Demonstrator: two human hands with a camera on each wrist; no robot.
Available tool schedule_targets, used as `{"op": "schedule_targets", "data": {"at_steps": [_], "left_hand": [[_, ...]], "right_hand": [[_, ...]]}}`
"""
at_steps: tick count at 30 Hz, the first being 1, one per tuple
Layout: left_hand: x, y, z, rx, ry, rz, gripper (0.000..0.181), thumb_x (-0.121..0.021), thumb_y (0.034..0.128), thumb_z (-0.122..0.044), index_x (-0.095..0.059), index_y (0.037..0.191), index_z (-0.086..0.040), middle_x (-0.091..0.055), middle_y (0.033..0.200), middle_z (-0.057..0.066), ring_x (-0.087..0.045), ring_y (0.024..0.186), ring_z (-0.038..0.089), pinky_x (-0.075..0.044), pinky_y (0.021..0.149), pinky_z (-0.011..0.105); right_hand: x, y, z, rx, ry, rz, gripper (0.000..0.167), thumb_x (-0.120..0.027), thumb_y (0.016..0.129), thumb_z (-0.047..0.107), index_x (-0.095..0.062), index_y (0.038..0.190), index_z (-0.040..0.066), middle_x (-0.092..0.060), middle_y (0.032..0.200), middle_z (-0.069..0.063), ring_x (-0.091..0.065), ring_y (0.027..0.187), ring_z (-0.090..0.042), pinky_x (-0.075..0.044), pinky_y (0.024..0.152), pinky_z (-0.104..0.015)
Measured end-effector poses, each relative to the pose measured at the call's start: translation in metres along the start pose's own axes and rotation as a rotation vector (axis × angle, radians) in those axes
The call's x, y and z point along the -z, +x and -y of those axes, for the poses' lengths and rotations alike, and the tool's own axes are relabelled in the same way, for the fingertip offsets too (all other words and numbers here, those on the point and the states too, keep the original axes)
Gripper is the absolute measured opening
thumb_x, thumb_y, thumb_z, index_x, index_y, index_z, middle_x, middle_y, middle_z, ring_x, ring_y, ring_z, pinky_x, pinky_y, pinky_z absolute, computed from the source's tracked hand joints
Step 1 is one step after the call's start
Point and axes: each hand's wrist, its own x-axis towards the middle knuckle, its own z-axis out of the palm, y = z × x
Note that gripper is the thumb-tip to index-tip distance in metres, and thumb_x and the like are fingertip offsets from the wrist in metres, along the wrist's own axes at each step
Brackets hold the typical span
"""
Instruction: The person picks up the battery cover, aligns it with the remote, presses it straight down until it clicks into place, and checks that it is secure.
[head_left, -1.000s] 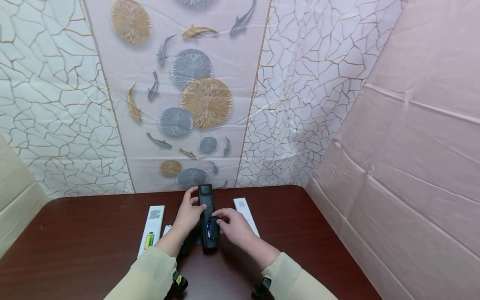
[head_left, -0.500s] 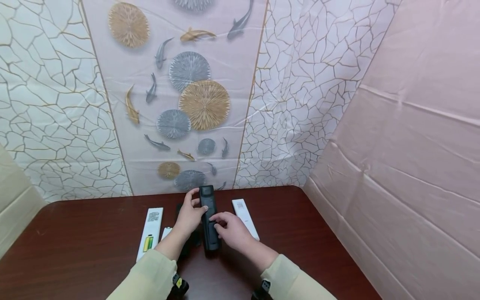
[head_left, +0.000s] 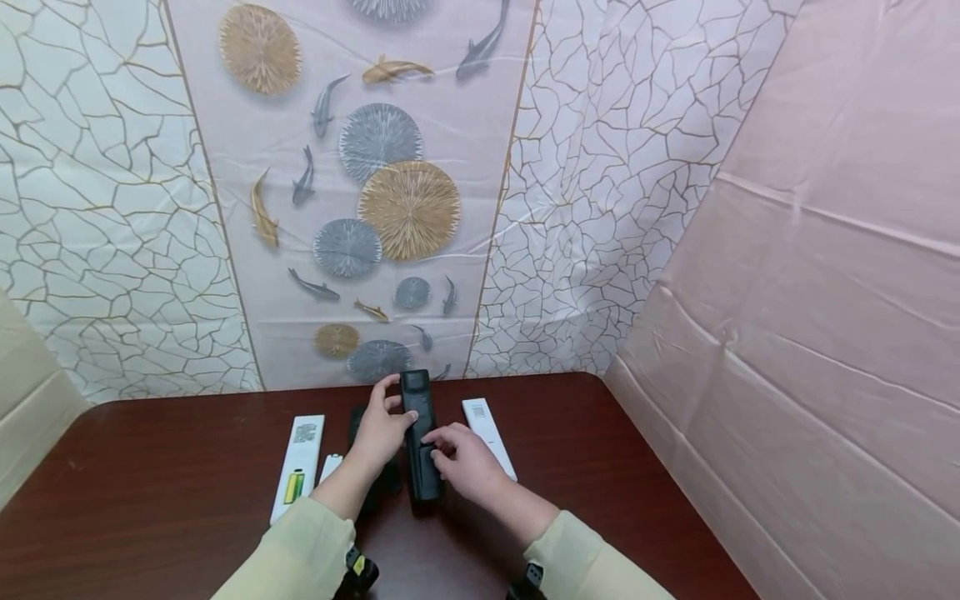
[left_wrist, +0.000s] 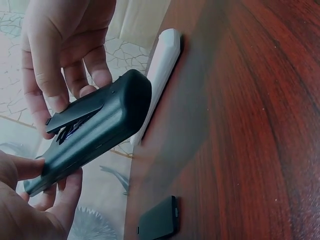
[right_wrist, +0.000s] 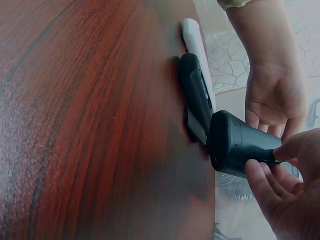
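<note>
A black remote control (head_left: 417, 408) is held up above the table, its back facing me. My left hand (head_left: 380, 429) grips its far part between thumb and fingers. My right hand (head_left: 467, 457) pinches the end of the black battery cover (left_wrist: 82, 110), which lies tilted over the battery compartment. In the left wrist view a gap shows under the cover's raised end, with something bluish inside the compartment (left_wrist: 70, 132). Its other end meets the remote near the rounded end. In the right wrist view the right fingers (right_wrist: 265, 185) touch the remote's side.
On the dark red table (head_left: 180, 467) lie a white slim piece with a battery picture (head_left: 297, 467), a smaller white piece (head_left: 331, 465) and another white one (head_left: 489, 435). A second black remote (right_wrist: 195, 85) and a flat black piece (left_wrist: 159, 219) lie there too.
One second ago the compartment stood uncovered with blue batteries showing. The cover has since come down over it under my right hand. My left hand keeps its grip.
</note>
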Motion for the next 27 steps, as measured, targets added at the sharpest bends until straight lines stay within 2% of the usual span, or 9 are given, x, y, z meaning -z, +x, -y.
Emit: {"op": "schedule_targets", "data": {"at_steps": [9, 13, 20, 27], "left_hand": [[-0.002, -0.005, -0.001, -0.027, -0.008, -0.004, 0.065, -0.062, 0.0973, -0.007, -0.030, 0.151, -0.026, -0.052, 0.138, 0.020, -0.065, 0.105, 0.035, -0.057, 0.069, 0.039], [-0.003, -0.007, 0.000, -0.030, -0.018, 0.000, 0.066, -0.062, 0.0971, -0.006, -0.030, 0.152, -0.025, -0.051, 0.138, 0.021, -0.065, 0.103, 0.035, -0.057, 0.069, 0.039], [-0.003, -0.005, 0.001, -0.033, -0.035, 0.007, 0.066, -0.061, 0.0973, -0.005, -0.030, 0.151, -0.025, -0.051, 0.138, 0.020, -0.065, 0.104, 0.034, -0.058, 0.069, 0.040], [-0.002, -0.006, 0.000, -0.023, -0.035, 0.008, 0.067, -0.062, 0.0968, -0.006, -0.030, 0.151, -0.026, -0.051, 0.139, 0.020, -0.065, 0.105, 0.035, -0.057, 0.070, 0.040]], "right_hand": [[0.001, 0.001, -0.003, 0.028, -0.080, -0.018, 0.022, -0.064, 0.096, 0.009, -0.071, 0.115, 0.016, -0.055, 0.094, 0.005, -0.055, 0.082, -0.010, -0.049, 0.073, -0.027], [0.000, 0.002, -0.006, 0.031, -0.075, -0.027, 0.020, -0.065, 0.095, 0.009, -0.069, 0.113, 0.015, -0.053, 0.091, 0.005, -0.054, 0.081, -0.011, -0.049, 0.072, -0.028], [-0.001, 0.004, -0.009, 0.030, -0.040, -0.043, 0.020, -0.067, 0.093, 0.008, -0.064, 0.112, 0.012, -0.051, 0.092, 0.002, -0.053, 0.080, -0.012, -0.048, 0.069, -0.028], [-0.001, 0.005, -0.010, -0.025, 0.063, -0.062, 0.033, -0.067, 0.093, 0.009, -0.056, 0.124, 0.007, -0.053, 0.097, -0.004, -0.053, 0.079, -0.015, -0.046, 0.068, -0.029]]}}
